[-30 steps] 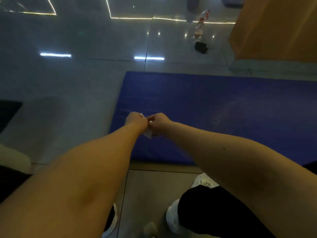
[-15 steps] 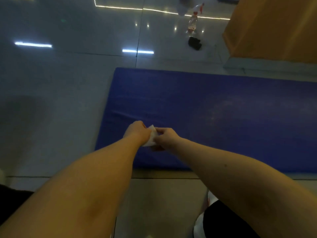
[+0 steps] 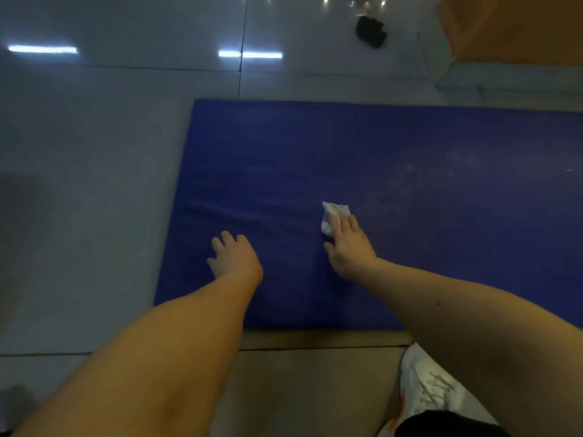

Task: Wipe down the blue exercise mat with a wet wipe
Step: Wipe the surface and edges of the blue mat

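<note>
The blue exercise mat point(image 3: 394, 171) lies flat on the tiled floor and runs out of view to the right. A crumpled white wet wipe point(image 3: 333, 213) sits on the mat near its left end. My right hand point(image 3: 348, 247) presses it down with straight fingers, and part of the wipe sticks out beyond the fingertips. My left hand point(image 3: 235, 257) rests flat on the mat near its left edge, fingers spread, holding nothing.
Glossy grey floor tiles point(image 3: 94, 152) surround the mat. A small black object point(image 3: 370, 31) lies on the floor beyond it, beside a bottle cut off at the top edge. An orange block point(image 3: 517, 26) stands at the back right. My white shoe point(image 3: 429, 389) is at the near edge.
Both hands were pinching the wipe together above the mat's near edge. They have parted: the right hand now presses the wipe onto the mat and the left hand rests on the mat. The view moved closer.
</note>
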Tool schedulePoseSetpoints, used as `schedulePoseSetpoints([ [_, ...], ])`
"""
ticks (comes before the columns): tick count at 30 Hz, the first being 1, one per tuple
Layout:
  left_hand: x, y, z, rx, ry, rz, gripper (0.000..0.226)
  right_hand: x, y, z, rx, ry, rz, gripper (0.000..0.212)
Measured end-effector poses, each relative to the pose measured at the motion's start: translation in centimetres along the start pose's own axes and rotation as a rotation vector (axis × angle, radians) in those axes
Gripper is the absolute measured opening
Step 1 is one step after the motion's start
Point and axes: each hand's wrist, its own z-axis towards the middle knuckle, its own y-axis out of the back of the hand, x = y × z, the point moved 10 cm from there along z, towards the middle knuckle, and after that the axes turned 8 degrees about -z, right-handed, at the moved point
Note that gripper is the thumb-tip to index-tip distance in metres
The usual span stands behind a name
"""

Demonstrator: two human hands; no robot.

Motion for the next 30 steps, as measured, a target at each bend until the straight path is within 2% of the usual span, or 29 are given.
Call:
schedulePoseSetpoints([
  [3,1.2,-1.2,1.3,0.058,0.070,-0.005,0.104,0.3,-2.6,0.4,0.061,-0.026,-0.020,0.076],
  [6,1.5,-1.8,2.0,0.101,0.099,-0.054,0.110,2.1,-2.6,1.0,0.008,-0.073,0.005,0.076],
  [9,1.4,-2.0,2.3,0.105,0.099,-0.047,0.111,4.8,-2.3,1.8,-0.051,-0.041,0.040,0.076],
  [12,1.3,-2.1,2.6,0.101,0.096,-0.038,0.107,10.5,-2.5,2.0,-0.049,0.219,0.028,0.074],
  [15,1.2,-2.0,2.8,0.096,0.094,-0.032,0.095,16.0,-4.2,1.7,0.048,0.493,-0.137,0.071],
  [17,1.1,-1.9,2.8,0.092,0.097,-0.034,0.090,16.7,-4.2,2.1,0.035,0.531,-0.254,0.072],
  [19,1.3,-1.8,2.8,0.101,0.099,-0.028,0.098,16.3,-3.3,2.5,-0.014,0.533,-0.324,0.072],
  [22,1.2,-1.9,2.7,0.120,0.095,-0.015,0.109,13.2,-1.5,3.5,-0.063,0.451,-0.268,0.072],
  [25,1.3,-1.9,2.7,0.123,0.097,-0.016,0.110,7.6,0.8,5.3,-0.137,0.283,-0.142,0.077],
  [28,1.4,-1.9,2.6,0.126,0.093,-0.014,0.111,-0.7,3.0,6.5,-0.203,-0.032,-0.077,0.074],
  [30,1.4,-2.0,2.7,0.128,0.088,-0.017,0.111,-5.2,3.4,6.3,-0.140,-0.262,-0.074,0.073],
])
